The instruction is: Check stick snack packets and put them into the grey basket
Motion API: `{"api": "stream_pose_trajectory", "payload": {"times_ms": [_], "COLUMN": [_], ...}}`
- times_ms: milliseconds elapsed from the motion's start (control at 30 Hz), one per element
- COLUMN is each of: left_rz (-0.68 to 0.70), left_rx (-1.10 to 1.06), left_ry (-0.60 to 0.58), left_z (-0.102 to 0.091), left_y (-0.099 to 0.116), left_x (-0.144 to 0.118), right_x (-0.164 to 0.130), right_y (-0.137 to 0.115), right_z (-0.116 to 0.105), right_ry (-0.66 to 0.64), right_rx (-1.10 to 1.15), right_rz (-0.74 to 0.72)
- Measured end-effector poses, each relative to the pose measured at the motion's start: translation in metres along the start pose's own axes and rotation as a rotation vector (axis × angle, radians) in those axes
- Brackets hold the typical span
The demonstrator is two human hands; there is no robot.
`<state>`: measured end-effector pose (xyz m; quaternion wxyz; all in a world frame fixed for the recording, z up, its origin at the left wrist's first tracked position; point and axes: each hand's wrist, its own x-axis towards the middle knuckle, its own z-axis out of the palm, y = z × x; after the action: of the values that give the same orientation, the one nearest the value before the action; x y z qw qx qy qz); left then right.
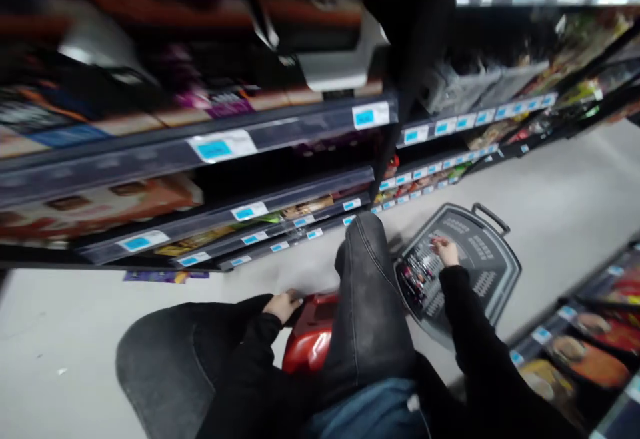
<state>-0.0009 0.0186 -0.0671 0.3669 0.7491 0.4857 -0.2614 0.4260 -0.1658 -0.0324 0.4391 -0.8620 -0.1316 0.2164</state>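
My left hand is low between my knees, its partly visible fingers loosely extended at the left side of a glossy red object. Whether it touches that red object I cannot tell. My right hand reaches over a grey shopping basket on the floor to my right. Its fingers are drawn together above small shiny dark and pink packets inside the basket. Blur hides what is in the fingers.
Shelves with price labels and packaged goods run along the front. A raised handle sticks out from the basket's far side. More low shelving with packets stands at lower right. Purple packaging lies at the shelf's foot, on the pale floor.
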Motion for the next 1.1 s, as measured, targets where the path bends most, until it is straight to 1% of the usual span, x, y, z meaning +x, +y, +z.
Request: {"api": "stream_pose_trajectory", "payload": {"times_ms": [67, 133, 200, 267, 333, 400, 433, 500, 567, 600, 633, 700, 800, 867, 933, 1000, 1100], "left_rz": [0.011, 0.005, -0.004, -0.005, -0.002, -0.001, 0.000, 0.003, 0.009, 0.011, 0.012, 0.015, 0.020, 0.028, 0.042, 0.061, 0.087], "left_rx": [-0.017, -0.028, 0.004, 0.031, 0.027, 0.009, 0.003, -0.009, -0.017, -0.021, -0.026, -0.036, -0.055, -0.068, -0.081, -0.096, -0.131], "left_ry": [0.017, 0.040, 0.045, 0.045, 0.054, 0.067, 0.074, 0.095, 0.121, 0.132, 0.141, 0.156, 0.177, 0.190, 0.200, 0.206, 0.230], "left_z": [0.000, 0.001, 0.002, 0.002, 0.001, 0.000, 0.000, -0.002, -0.005, -0.006, -0.006, -0.007, -0.004, 0.000, 0.003, 0.006, 0.007], "left_y": [-0.003, -0.006, -0.008, -0.010, -0.010, -0.010, -0.011, -0.012, -0.014, -0.016, -0.017, -0.020, -0.023, -0.022, -0.019, -0.016, -0.013], "left_x": [0.000, 0.000, -0.001, -0.003, -0.006, -0.009, -0.010, -0.014, -0.017, -0.019, -0.021, -0.023, -0.022, -0.018, -0.015, -0.012, -0.013], "right_x": [0.009, 0.001, -0.024, -0.055, -0.083, -0.100, -0.105, -0.110, -0.111, -0.110, -0.109, -0.106, -0.102, -0.102, -0.103, -0.106, -0.108], "right_y": [-0.064, -0.140, -0.220, -0.295, -0.361, -0.415, -0.438, -0.474, -0.498, -0.506, -0.512, -0.517, -0.517, -0.514, -0.510, -0.507, -0.503], "right_z": [0.007, 0.016, 0.029, 0.048, 0.076, 0.112, 0.132, 0.170, 0.202, 0.213, 0.222, 0.233, 0.240, 0.242, 0.244, 0.242, 0.228], "right_ry": [-0.034, -0.093, -0.219, -0.317, -0.351, -0.346, -0.318, -0.264, -0.221, -0.194, -0.163, -0.102, -0.052, -0.005, 0.072, 0.167, 0.302], "right_rx": [0.074, 0.169, 0.163, 0.106, -0.006, -0.237, -0.363, -0.605, -0.797, -0.877, -0.948, -1.064, -1.165, -1.173, -1.132, -1.051, -0.884], "right_rz": [-0.157, -0.454, -0.703, -0.923, -1.156, -1.383, -1.462, -1.548, -1.554, -1.539, -1.514, -1.455, -1.391, -1.405, -1.429, -1.411, -1.359]}}
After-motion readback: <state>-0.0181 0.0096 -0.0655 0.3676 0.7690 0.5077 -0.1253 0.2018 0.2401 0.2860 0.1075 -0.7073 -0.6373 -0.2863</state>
